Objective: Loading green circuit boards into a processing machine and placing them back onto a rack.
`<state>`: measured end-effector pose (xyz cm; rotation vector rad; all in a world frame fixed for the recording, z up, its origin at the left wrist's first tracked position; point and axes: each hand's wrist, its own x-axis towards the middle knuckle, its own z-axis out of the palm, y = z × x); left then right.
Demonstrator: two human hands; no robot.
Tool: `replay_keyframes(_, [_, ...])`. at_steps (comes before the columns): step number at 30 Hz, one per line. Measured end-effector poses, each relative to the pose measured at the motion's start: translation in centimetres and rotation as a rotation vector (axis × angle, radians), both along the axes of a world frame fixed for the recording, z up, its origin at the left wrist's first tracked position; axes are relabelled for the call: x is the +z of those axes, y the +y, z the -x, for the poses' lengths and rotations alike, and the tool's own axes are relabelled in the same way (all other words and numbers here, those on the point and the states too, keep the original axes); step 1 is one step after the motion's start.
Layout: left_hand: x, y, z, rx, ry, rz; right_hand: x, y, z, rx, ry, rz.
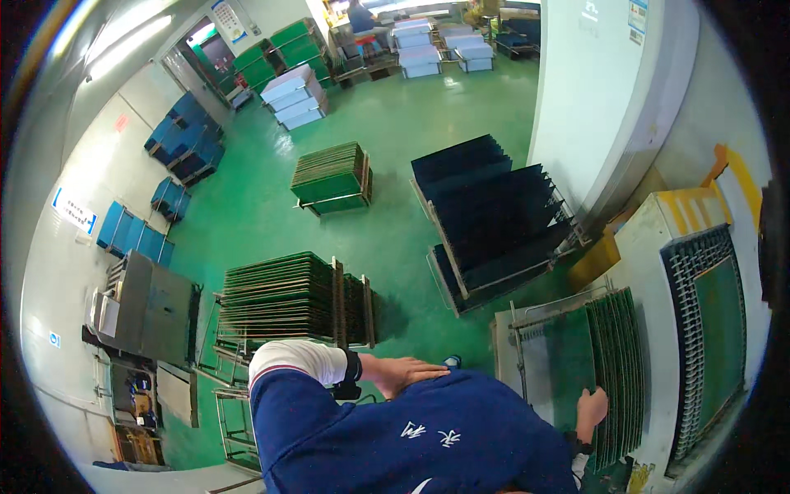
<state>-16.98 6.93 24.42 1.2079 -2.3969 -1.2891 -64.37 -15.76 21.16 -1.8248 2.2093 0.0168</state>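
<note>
My right hand (592, 406) is closed on the near edge of a thin green board (569, 350), which stands upright at the left end of a row. More thin green boards (619, 370) are packed upright just right of it. A metal rack (518, 350) with a wire frame holds them. My left hand (403, 375) lies flat against the front of my blue shirt (370, 428), its fingers stretched out and nothing held. A black band circles that wrist.
Left of me stands a rack of green boards (276, 296), with a smaller one (331, 177) farther off. Dark panels in racks (494, 218) stand ahead right. A machine with a black slotted frame (699, 329) is at far right. Toward the back are light-blue stacks (296, 95) and a seated person (362, 18).
</note>
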Motion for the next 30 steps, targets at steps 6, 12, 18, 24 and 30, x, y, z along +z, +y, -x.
replay_keyframes(6, [0.6,0.9,0.1,0.023,-0.034,-0.082,-0.3,0.5,-0.4,-0.008,0.027,0.099])
replay_keyframes(12, [0.8,1.2,0.2,0.010,-0.039,-0.075,-2.0,0.8,0.7,0.017,0.064,0.164])
replay_keyframes(18, [-0.1,1.6,0.0,0.001,-0.024,-0.050,-2.7,0.6,1.0,0.039,0.025,0.075])
replay_keyframes(24, [-0.6,1.9,0.0,-0.004,-0.030,-0.035,-3.0,0.9,0.9,-0.011,0.043,0.083])
replay_keyframes(30, [-0.5,2.3,0.1,-0.006,-0.056,-0.045,-0.6,1.2,-0.6,-0.007,0.040,0.066])
